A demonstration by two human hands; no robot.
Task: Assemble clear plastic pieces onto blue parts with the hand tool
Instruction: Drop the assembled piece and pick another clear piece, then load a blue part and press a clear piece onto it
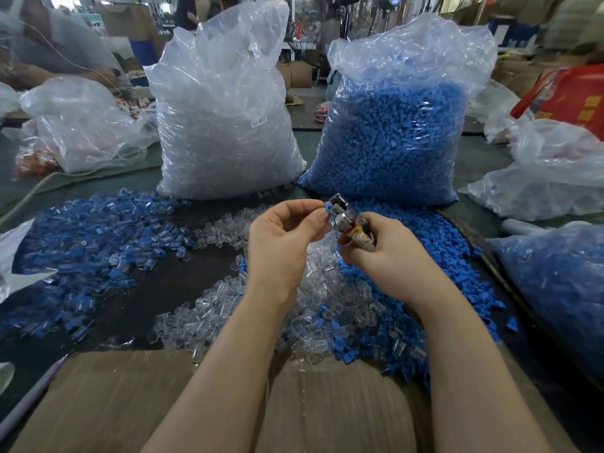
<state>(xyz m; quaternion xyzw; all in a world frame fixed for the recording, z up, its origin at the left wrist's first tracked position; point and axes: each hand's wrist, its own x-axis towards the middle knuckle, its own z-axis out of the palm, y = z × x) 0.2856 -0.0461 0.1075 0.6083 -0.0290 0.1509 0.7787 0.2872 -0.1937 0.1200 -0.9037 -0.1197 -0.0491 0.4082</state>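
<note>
A: What do we see on the far left?

B: We see a dark green table top (483,165) carrying a crumpled clear bag (81,125) with orange bits under it, and nearer us a spread of joined blue-and-clear pieces (85,243). Behind, the room is a busy workshop, blurred, with cardboard boxes (299,73) and another person's arm (49,68).

A: And in the middle?

B: We find a tall bag of clear pieces (222,125) standing upright, labelled SJ-017. Loose clear plastic pieces (330,299) lie in a pile below our hands, over a flat cardboard sheet (114,403) at the near edge.

A: What are our hands doing?

B: Our left hand (281,243) pinches a small blue part (327,208) between thumb and fingertips, right against the metal head of the hand tool (346,217). Our right hand (389,253) curls round the tool's wrapped handle, holding it up above the piles.

A: And to the right?

B: We see a bag of blue parts (398,135) just beside the clear one, loose blue parts (454,266) spilled at its foot, then more clear bags (555,171) and a red bag (575,99) at the edge.
</note>
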